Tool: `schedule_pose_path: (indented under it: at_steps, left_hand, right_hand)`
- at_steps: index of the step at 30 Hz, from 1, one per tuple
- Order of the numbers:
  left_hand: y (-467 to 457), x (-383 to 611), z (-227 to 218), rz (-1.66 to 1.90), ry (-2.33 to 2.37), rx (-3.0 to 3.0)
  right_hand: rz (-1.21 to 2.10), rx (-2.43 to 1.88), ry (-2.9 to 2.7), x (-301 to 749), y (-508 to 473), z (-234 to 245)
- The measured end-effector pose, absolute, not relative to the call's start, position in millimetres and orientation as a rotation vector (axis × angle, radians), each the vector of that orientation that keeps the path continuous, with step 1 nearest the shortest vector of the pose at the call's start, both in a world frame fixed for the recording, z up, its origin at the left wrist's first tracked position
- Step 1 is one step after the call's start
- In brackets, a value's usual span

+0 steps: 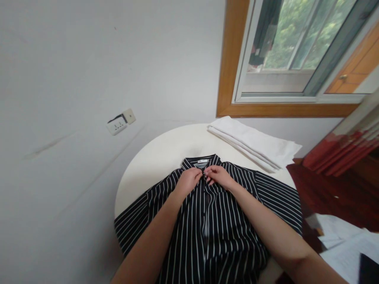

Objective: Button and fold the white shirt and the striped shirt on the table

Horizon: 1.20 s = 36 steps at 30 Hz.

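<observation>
A black shirt with white stripes lies spread on a round white table, its collar toward the wall and its sleeves out to both sides. Just below the collar, my left hand pinches the edge of the front opening. My right hand grips the opposite edge close beside it, fingers bent. Both hands nearly meet at the top of the opening. Any button between the fingertips is too small to make out. Further down, the two front edges lie slightly apart.
Folded white cloth lies at the table's back right. A wall socket is at the left, and a wood-framed window is behind. Papers are at the lower right, below a red and cream curtain.
</observation>
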State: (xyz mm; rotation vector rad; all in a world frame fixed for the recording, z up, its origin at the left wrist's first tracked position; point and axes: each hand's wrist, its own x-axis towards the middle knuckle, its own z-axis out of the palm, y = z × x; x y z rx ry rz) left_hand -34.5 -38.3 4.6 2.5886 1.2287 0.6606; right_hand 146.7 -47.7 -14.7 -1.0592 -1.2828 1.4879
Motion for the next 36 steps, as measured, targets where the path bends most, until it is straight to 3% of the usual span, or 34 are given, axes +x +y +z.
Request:
schedule_pose_path:
  at_steps: [13, 36]
  left_hand:
    - [-41, -30, 3, 0.705, 1.375, 2.292]
    - [-37, -26, -11, 0.831, 1.443, 2.119]
  right_hand:
    - [1.183, -1.195, -1.468, 137, -47, -25]
    - [1.226, -1.155, -1.507, 140, -48, -25]
